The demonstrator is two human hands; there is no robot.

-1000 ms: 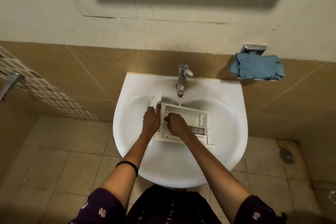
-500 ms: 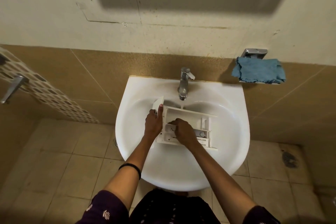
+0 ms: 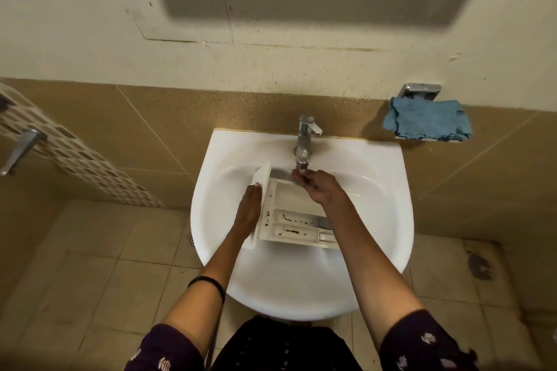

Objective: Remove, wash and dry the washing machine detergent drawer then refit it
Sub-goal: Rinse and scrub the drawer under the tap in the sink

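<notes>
The left hand (image 3: 248, 211) hasn't moved much. It's clasping the upright front panel of the white plastic detergent drawer (image 3: 291, 221), though the fingers behind the panel are hidden. The drawer sits tilted in the white ceramic basin (image 3: 301, 286), front panel to the left. The big change: half a second ago the right hand (image 3: 316, 187) was rubbing inside the compartments. Now it's lifted out and gone up under the spout of the chrome tap (image 3: 304, 141), fingers bunched and curled with nothing visible in them. It's probably rinsing off or fetching water, but a running stream can't be made out. So washing is nowhere near done, because brown gunk still streaks the two near compartments. The crumpled blue cloth (image 3: 428, 125) waits on its wall holder to the right.
</notes>
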